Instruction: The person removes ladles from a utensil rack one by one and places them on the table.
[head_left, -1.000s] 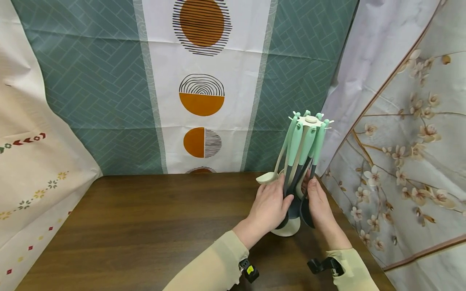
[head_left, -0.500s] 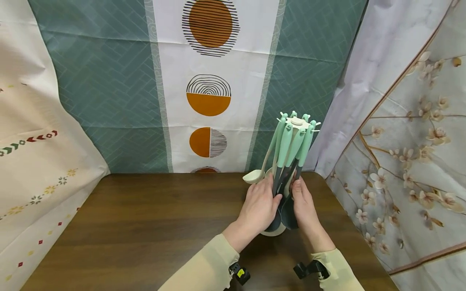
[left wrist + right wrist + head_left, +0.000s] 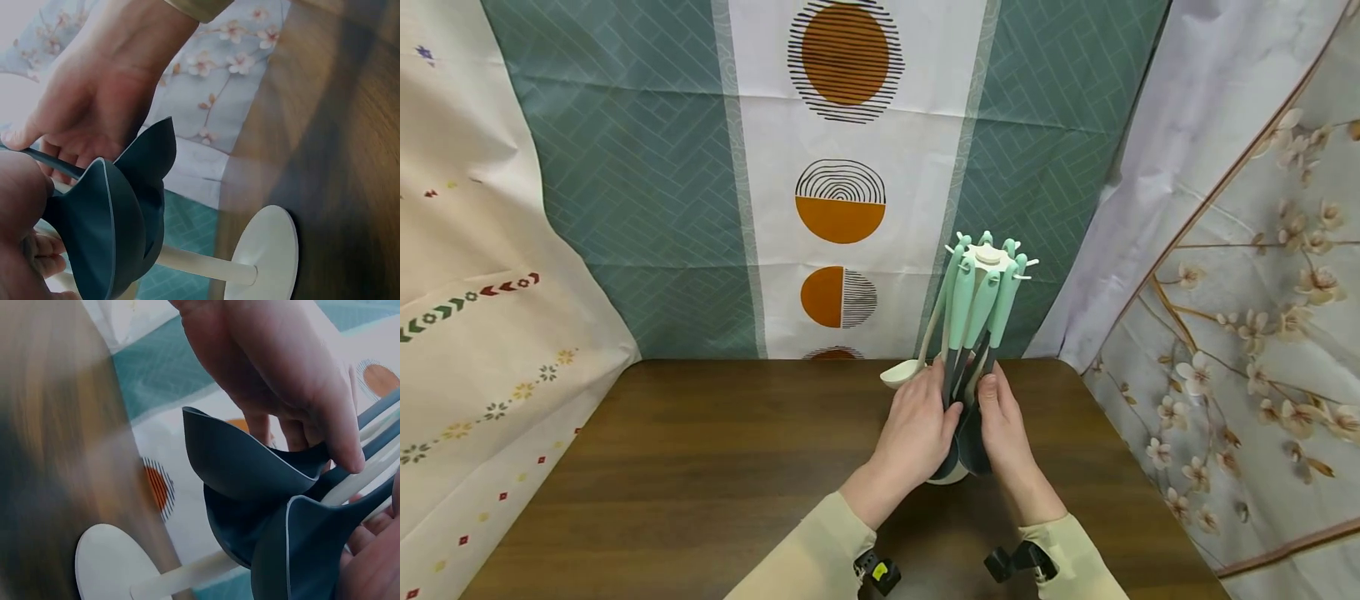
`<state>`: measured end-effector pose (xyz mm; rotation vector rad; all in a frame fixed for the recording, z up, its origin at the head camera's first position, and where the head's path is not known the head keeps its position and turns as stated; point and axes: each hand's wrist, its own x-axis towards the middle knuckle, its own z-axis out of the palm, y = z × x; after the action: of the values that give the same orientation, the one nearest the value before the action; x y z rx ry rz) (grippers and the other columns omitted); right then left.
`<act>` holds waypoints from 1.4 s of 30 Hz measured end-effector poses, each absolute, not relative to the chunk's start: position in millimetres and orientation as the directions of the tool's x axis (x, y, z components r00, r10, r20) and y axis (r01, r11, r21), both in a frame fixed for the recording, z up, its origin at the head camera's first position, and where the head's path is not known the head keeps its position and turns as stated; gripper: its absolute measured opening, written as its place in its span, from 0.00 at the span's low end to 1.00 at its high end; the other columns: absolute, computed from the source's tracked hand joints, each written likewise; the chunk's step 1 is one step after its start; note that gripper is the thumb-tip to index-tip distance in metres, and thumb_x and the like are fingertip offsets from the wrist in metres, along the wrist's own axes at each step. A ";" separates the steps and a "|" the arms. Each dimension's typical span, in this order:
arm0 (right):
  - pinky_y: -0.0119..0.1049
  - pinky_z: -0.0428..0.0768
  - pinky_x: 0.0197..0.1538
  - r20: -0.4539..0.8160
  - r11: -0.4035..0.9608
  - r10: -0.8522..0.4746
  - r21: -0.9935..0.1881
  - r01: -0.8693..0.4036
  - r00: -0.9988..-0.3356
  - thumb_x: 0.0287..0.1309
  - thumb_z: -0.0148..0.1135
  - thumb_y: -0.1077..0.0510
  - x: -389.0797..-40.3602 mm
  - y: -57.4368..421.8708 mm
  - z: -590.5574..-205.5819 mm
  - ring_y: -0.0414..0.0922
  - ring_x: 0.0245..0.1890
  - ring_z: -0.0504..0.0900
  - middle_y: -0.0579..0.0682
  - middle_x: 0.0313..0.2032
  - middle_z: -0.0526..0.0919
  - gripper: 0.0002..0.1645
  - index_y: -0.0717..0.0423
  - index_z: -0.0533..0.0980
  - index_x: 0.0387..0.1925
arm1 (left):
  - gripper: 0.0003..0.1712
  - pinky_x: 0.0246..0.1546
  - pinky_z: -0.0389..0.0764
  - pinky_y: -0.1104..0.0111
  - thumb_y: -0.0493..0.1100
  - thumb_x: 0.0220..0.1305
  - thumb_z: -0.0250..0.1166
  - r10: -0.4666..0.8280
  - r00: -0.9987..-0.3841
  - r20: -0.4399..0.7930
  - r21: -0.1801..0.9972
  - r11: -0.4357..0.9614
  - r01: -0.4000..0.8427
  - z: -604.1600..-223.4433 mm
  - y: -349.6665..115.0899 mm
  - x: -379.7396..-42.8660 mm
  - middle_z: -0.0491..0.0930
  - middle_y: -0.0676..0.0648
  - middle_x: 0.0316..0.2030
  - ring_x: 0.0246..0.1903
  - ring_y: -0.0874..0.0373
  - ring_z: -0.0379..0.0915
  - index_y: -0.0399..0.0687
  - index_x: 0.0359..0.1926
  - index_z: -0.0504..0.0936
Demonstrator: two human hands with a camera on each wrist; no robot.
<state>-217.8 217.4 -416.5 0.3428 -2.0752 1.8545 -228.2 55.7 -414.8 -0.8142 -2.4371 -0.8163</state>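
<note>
A utensil stand with a white hooked top (image 3: 987, 255) stands upright right of the table's middle. Kitchen utensils with mint-green handles (image 3: 982, 307) hang around it. Several have dark bowls, such as a dark ladle (image 3: 94, 219) and another dark ladle (image 3: 244, 456); a cream ladle (image 3: 898, 372) pokes out on the left. My left hand (image 3: 912, 427) grips the bundle's left side, thumb toward the front. From the right, my right hand (image 3: 1009, 433) holds it, with its thumb along a dark stem. Below the ladles show the white pole and round base (image 3: 265, 250), right at the tabletop.
The brown wooden table (image 3: 700, 467) stretches to the left and front. Behind it hangs a green and white patterned cloth (image 3: 662, 208). A floral cloth (image 3: 1247, 375) hangs close on the right, and a cream cloth (image 3: 497, 350) drapes the left side.
Both hands have brought the utensil stand leftward along the table, away from the floral cloth. The grip looks the same, and the head view has turned slightly left.
</note>
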 end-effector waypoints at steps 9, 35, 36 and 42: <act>0.49 0.60 0.80 0.387 0.162 0.040 -0.912 -0.376 -0.921 0.92 0.37 0.48 -214.5 199.6 -410.7 0.52 0.82 0.61 0.58 0.81 0.66 0.34 0.51 0.54 0.89 | 0.40 0.75 0.70 0.45 0.46 0.82 0.66 0.366 -0.715 0.596 0.387 0.649 0.655 -412.4 38.7 -225.0 0.73 0.30 0.73 0.73 0.37 0.71 0.23 0.80 0.62; 0.62 0.54 0.82 0.342 0.189 0.069 -0.927 -0.325 -0.937 0.91 0.40 0.46 -219.5 199.9 -415.9 0.57 0.84 0.57 0.60 0.83 0.62 0.35 0.54 0.54 0.88 | 0.39 0.74 0.70 0.43 0.46 0.84 0.64 0.389 -0.753 0.530 0.472 0.603 0.643 -414.5 27.7 -227.1 0.73 0.37 0.76 0.75 0.41 0.71 0.37 0.84 0.60; 0.62 0.55 0.82 0.346 0.197 0.073 -0.924 -0.327 -0.935 0.91 0.41 0.47 -219.1 200.1 -415.8 0.58 0.84 0.58 0.60 0.83 0.63 0.35 0.55 0.55 0.88 | 0.39 0.74 0.70 0.43 0.46 0.84 0.64 0.390 -0.754 0.529 0.472 0.603 0.643 -414.8 27.5 -227.3 0.73 0.36 0.76 0.75 0.41 0.71 0.37 0.84 0.61; 0.66 0.64 0.78 0.415 0.387 0.119 -0.856 -0.343 -0.902 0.89 0.51 0.47 -216.8 205.0 -413.5 0.61 0.79 0.67 0.60 0.79 0.68 0.37 0.52 0.57 0.88 | 0.38 0.73 0.71 0.42 0.46 0.83 0.65 0.377 -0.764 0.523 0.485 0.606 0.631 -414.6 25.0 -229.3 0.73 0.37 0.76 0.76 0.41 0.71 0.38 0.84 0.63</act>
<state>-216.8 205.0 -413.5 0.1932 -2.2408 1.5266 -229.3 25.0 -414.6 -0.8096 -2.4662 -0.9514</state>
